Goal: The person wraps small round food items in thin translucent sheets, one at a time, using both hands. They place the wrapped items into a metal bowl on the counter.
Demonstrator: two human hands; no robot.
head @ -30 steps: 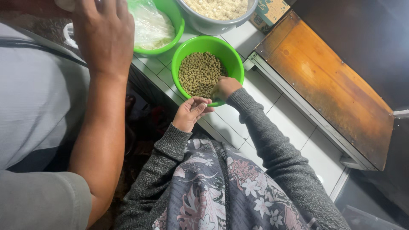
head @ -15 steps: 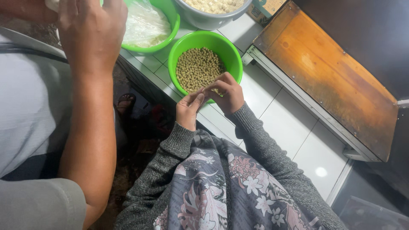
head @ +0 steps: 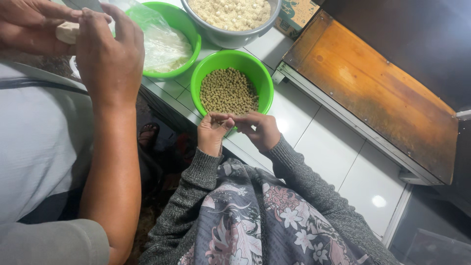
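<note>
Both hands are meeting at the near rim of a green bowl of beans.

The left hand and right hand are pinching something tiny between fingertips, just below the green bowl at centre frame.

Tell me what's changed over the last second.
The co-worker's far hand came away from the beans in the green bowl and met their other hand in front of it, fingertips pinching something small. The wearer's left hand has come into view, holding a pale lump, with the right hand over it. The green bowl and the wooden board stayed put.
</note>
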